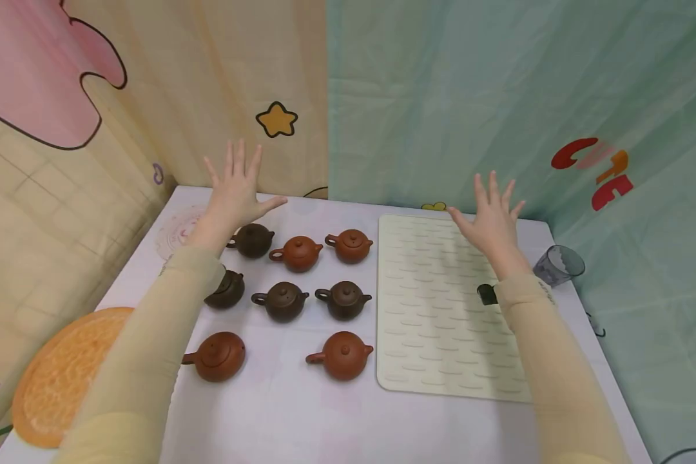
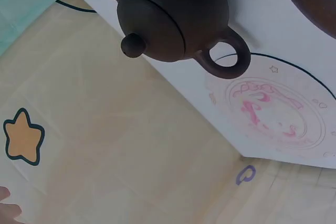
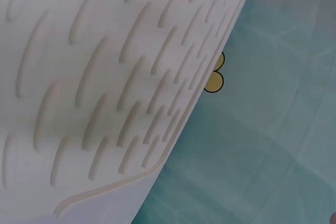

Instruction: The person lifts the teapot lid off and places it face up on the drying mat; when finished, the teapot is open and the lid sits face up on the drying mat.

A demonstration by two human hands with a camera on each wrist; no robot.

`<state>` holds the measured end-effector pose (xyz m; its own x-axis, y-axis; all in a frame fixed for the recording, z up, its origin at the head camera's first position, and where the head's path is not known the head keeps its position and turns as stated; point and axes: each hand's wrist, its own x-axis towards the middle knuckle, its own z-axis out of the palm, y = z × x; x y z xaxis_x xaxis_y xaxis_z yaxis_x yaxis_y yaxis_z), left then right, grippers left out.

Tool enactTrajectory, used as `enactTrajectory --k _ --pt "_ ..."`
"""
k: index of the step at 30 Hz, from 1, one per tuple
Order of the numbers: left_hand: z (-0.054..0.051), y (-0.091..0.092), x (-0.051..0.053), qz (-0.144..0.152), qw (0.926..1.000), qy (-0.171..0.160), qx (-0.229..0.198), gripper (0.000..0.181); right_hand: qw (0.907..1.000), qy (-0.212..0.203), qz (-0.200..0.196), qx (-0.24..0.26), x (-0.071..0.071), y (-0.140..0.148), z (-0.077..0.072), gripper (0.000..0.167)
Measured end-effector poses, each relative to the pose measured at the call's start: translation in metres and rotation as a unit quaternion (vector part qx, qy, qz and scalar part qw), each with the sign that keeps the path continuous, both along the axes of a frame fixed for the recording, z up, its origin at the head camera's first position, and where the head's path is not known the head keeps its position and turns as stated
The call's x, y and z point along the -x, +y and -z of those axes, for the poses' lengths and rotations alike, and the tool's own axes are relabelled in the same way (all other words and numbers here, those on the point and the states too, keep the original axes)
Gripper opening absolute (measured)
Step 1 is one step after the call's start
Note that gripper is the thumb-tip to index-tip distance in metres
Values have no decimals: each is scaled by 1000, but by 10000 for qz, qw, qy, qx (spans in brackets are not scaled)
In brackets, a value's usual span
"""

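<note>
My left hand (image 1: 232, 201), fingers spread and holding nothing, is raised over the back left of the table. Nearest it stands a dark brown teapot (image 1: 253, 241), seen close up in the left wrist view (image 2: 173, 17). My right hand (image 1: 490, 227) is spread too, above the far part of a cream ridged mat (image 1: 441, 309). Several small lidded teapots stand on the left and middle: reddish-brown ones (image 1: 301, 254) and dark ones (image 1: 345, 300). Two reddish-brown teapots sit closer to me, the right one (image 1: 345, 356) near the mat. My left forearm partly covers a dark teapot (image 1: 226, 290).
A grey-tinted clear glass (image 1: 559, 265) lies or leans at the right edge, beside my right sleeve. At the left edge is a round orange mat (image 1: 72, 380), partly behind my left arm. Printed curtains (image 1: 441, 96) hang around the white table (image 1: 278, 412).
</note>
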<state>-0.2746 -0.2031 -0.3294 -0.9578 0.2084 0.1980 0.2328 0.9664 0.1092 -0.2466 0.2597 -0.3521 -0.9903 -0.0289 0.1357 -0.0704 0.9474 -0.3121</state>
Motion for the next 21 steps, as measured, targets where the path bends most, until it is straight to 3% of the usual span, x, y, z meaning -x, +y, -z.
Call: enactTrajectory --k 4,9,16,21 --pt "-6 2 -12 288 9996 58 23 110 9996 136 -263 -7 -7 -6 2 89" --pt "-7 9 -34 814 9966 148 48 106 9963 439 -732 -110 -23 -18 6 85" --pt "-1 21 -80 1674 9854 220 -234 106 9835 894 -1572 60 -60 -42 16 82" --pt "17 29 -117 2346 9705 135 -545 98 9714 890 -2168 373 -91 -62 23 80"
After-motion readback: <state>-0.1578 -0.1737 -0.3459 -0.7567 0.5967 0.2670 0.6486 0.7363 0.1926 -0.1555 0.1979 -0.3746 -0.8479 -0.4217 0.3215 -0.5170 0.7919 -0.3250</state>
